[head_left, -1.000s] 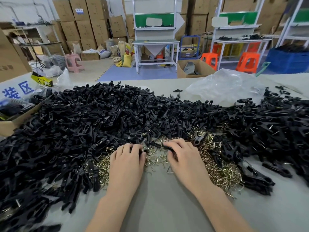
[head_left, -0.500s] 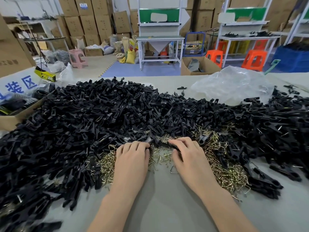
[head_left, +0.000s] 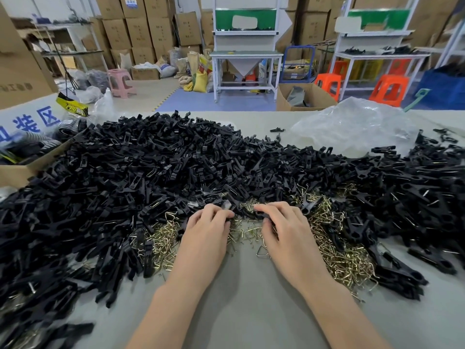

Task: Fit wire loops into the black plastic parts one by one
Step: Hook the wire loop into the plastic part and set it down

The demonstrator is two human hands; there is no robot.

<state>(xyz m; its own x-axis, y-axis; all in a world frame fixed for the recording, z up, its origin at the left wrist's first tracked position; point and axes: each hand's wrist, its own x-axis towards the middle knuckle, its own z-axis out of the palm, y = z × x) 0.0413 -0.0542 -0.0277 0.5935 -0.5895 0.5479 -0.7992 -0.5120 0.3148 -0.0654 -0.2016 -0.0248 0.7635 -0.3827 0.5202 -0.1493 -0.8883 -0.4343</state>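
Head view: two bare forearms reach over a work table, hands close together at the near edge of the stock.
Table (head_left: 239, 321): grey top; a strip of it shows nearest the person.
Heap of black parts (head_left: 151, 172): runs from the left edge to the right edge, banked round the hands in a crescent.
Plastic bag (head_left: 352, 127): clear, crumpled, behind the heap on the right.
Cardboard box (head_left: 22, 170): far left, touching the heap.
Wire loops (head_left: 339, 260): brass-coloured pile in the hollow of the crescent, under and on both sides of the hands.
Left hand (head_left: 206, 235): palm down, fingers curled, tips on black pieces at the heap's edge; whether they grip one cannot be told.
Right hand (head_left: 286, 235): palm down, fingers drawn in narrow, thumb and forefinger pinching a black part (head_left: 263, 216).
Single loop (head_left: 261, 251): triangular, flat on the table just beside the right thumb, untouched.
Change: against a second ago both hands sit a little further in toward the heap, fingers curled tighter; the right hand has kept its pinch.
Meaning: probably one fitting under way, not finished; no assembled piece has been set aside, and the heap suggests the task is far from done.
Part against hand: the pinched part points toward the left fingertips, just apart from them, directly above the loops.
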